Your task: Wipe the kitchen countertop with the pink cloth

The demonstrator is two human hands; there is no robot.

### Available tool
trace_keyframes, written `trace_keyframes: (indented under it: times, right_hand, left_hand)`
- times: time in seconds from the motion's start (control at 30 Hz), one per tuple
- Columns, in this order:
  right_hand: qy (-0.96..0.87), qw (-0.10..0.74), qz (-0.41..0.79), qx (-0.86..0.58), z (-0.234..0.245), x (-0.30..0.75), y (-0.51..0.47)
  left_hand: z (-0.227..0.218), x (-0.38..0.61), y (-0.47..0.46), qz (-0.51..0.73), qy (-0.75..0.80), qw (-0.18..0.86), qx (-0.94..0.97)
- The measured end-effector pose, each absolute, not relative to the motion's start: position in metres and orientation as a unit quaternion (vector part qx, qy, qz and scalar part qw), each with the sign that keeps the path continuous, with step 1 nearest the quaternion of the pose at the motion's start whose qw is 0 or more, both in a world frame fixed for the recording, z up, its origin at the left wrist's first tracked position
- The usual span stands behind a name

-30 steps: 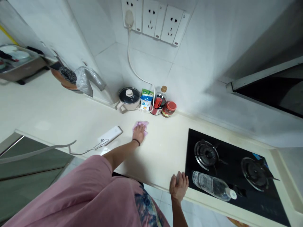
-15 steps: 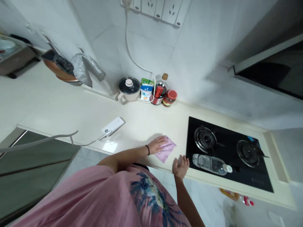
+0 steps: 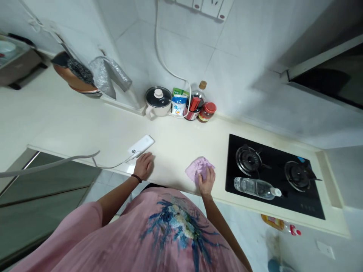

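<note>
A crumpled pink-purple cloth (image 3: 195, 168) lies on the cream countertop (image 3: 172, 145), left of the stove. My right hand (image 3: 207, 182) presses on its right part, fingers curled into the fabric. My left hand (image 3: 144, 166), wearing a dark beaded bracelet, rests on the counter near the front edge with its fingers stretched out and nothing in it. Just beyond that hand lies a white power bank (image 3: 141, 145) with a cable plugged in.
A black gas stove (image 3: 269, 170) is at the right, with a clear plastic bottle (image 3: 253, 188) lying on it. Along the wall stand a lidded pot (image 3: 160, 107), a white-and-blue packet (image 3: 179, 105) and a red-lidded jar (image 3: 207, 112). A grey cable (image 3: 56, 166) crosses the left front.
My left hand has let go of the cloth and moved left, beside the power bank. My right hand has moved from the counter edge onto the cloth, which is now more bunched.
</note>
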State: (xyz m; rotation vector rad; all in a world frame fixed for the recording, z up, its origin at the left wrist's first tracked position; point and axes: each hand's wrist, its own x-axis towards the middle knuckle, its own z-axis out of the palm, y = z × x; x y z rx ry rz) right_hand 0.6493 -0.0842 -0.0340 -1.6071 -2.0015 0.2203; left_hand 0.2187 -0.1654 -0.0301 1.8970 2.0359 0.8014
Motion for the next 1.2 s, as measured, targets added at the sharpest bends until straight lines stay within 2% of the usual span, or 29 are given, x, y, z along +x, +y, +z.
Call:
trace_keyframes:
  times: [0.13, 0.27, 0.5, 0.67, 0.77, 0.93, 1.03, 1.2]
  right_hand:
    - [-0.738, 0.252, 0.085, -0.620, -0.041, 0.604, -0.061]
    - [-0.755, 0.237, 0.101, -0.604, -0.053, 0.618, -0.069]
    - [-0.701, 0.290, 0.082, -0.646, -0.057, 0.697, -0.087]
    - [-0.655, 0.321, 0.026, -0.683, -0.051, 0.682, -0.050]
    - [-0.713, 0.281, 0.040, -0.641, -0.049, 0.633, -0.045]
    - [-0.875, 0.162, 0.167, -0.425, -0.047, 0.574, -0.090]
    - [-0.893, 0.117, 0.170, -0.400, -0.046, 0.604, -0.110]
    - [-0.846, 0.142, 0.116, -0.501, -0.048, 0.721, -0.106]
  left_hand:
    - [-0.030, 0.211, -0.175, 0.214, 0.741, 0.115, 0.625]
    - [-0.027, 0.214, -0.177, 0.188, 0.757, 0.113, 0.615]
    - [-0.018, 0.216, -0.175, 0.168, 0.760, 0.126, 0.614]
    - [-0.018, 0.217, -0.174, 0.163, 0.766, 0.127, 0.609]
    - [-0.019, 0.218, -0.174, 0.160, 0.770, 0.128, 0.604]
    - [-0.022, 0.220, -0.174, 0.151, 0.782, 0.124, 0.592]
    - [-0.024, 0.221, -0.174, 0.153, 0.783, 0.118, 0.591]
    - [-0.023, 0.221, -0.174, 0.152, 0.786, 0.119, 0.587]
